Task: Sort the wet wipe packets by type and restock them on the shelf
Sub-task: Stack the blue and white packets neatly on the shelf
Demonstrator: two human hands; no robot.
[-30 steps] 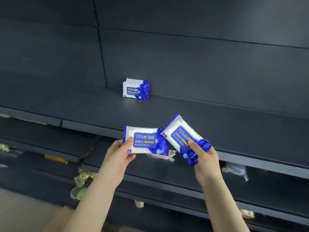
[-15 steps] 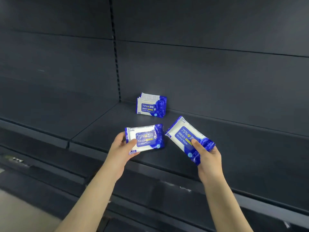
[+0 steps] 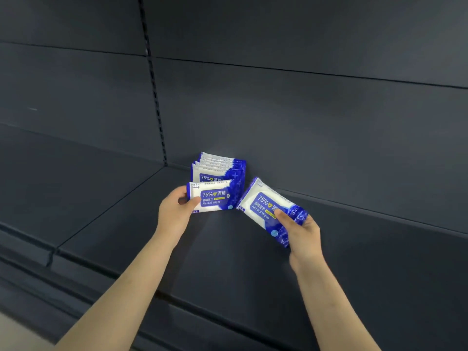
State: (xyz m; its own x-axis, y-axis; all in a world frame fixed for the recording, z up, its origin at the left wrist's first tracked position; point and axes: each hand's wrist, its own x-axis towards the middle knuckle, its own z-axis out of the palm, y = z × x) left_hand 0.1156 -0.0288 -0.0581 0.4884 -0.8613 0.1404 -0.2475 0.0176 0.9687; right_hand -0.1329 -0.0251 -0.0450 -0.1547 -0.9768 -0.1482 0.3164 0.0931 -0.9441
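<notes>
A row of several blue-and-white alcohol wipe packets [image 3: 219, 166] stands upright at the back of the dark shelf [image 3: 121, 214], leaning on the back panel. My left hand [image 3: 177, 211] grips another such packet [image 3: 211, 196] by its left end, held upright just in front of the row. My right hand [image 3: 301, 230] grips a third packet [image 3: 266, 206] by its lower right end, tilted, to the right of the row and above the shelf board.
The dark back panel [image 3: 316, 127] rises behind the packets, with a slotted upright [image 3: 155, 97] left of them. A seam [image 3: 111, 206] divides the shelf board from the one on the left. Lower shelf edges [image 3: 76, 287] run along the bottom.
Both hands have moved forward with their packets toward the row at the back of the shelf. The left packet now stands right in front of the row. The view has closed in.
</notes>
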